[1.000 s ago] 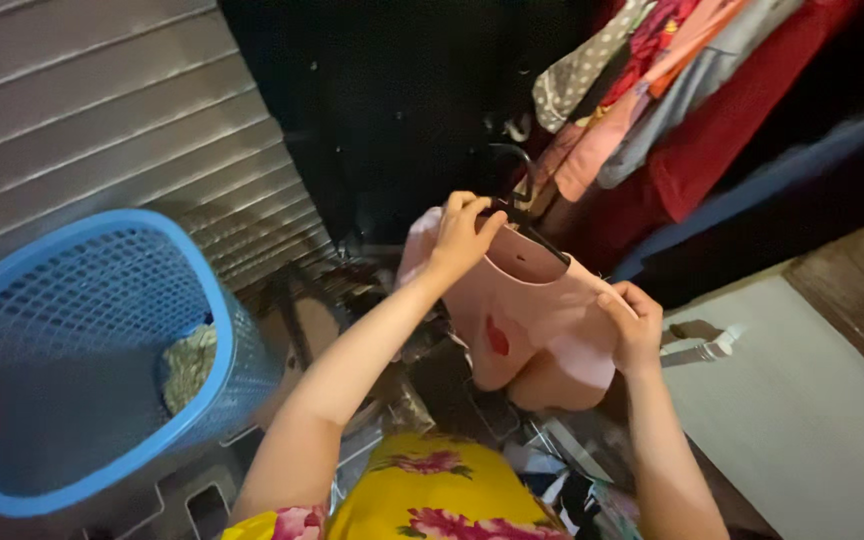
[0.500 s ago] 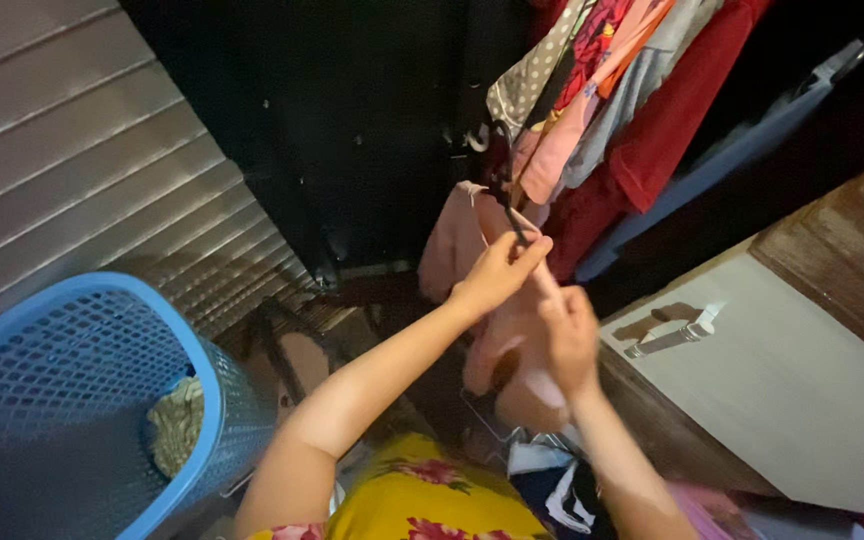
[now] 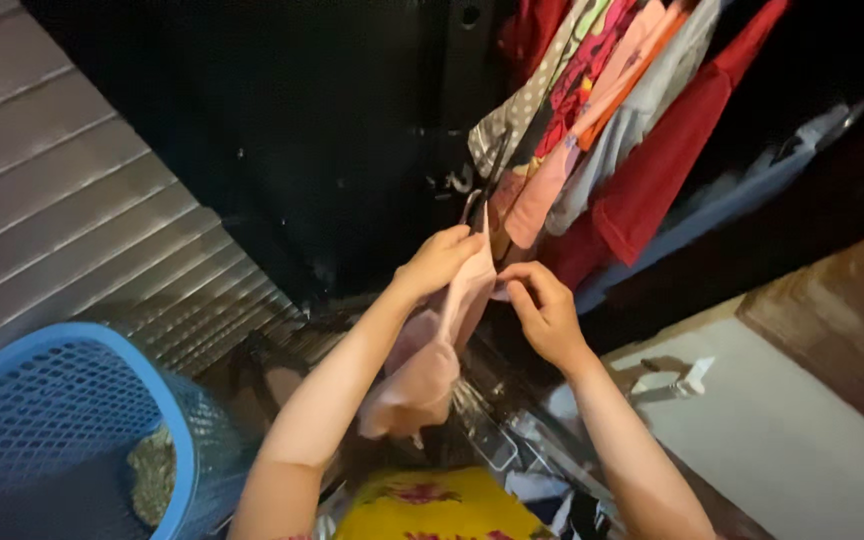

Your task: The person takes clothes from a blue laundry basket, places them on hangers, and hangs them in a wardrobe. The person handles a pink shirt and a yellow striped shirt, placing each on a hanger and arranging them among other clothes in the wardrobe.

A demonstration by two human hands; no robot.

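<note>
Pink garment (image 3: pixel 430 345) hangs at the middle of the frame, gathered into a narrow fold that drops from my two hands toward the lower centre. My left hand (image 3: pixel 439 262) is closed on its top edge, fingers pinched around the cloth right where a thin hanger hook (image 3: pixel 469 203) rises just above it, so the piece seems held at the neck to keep it on the hanger. My right hand (image 3: pixel 544 312) sits just beside, to the right, fingers curled and touching the same upper edge; I judge it a light pinch on the fabric, though the fingertips are partly hidden by the cloth.

Above and to the right, a row of hung clothes (image 3: pixel 607 120) fills the upper right: spotted grey, pink, orange, pale grey and a deep red piece, all packed close and slanting across the frame, near the pink garment's top. A blue basket (image 3: pixel 102 400) with a mesh wall stands at the lower left, well apart from my hands, with a dull bundle of cloth inside. Grey slatted shutter (image 3: pixel 82 220) covers the left side. A pale cabinet top (image 3: pixel 792 450) lies lower right. I see no packages, labels or signs.
</note>
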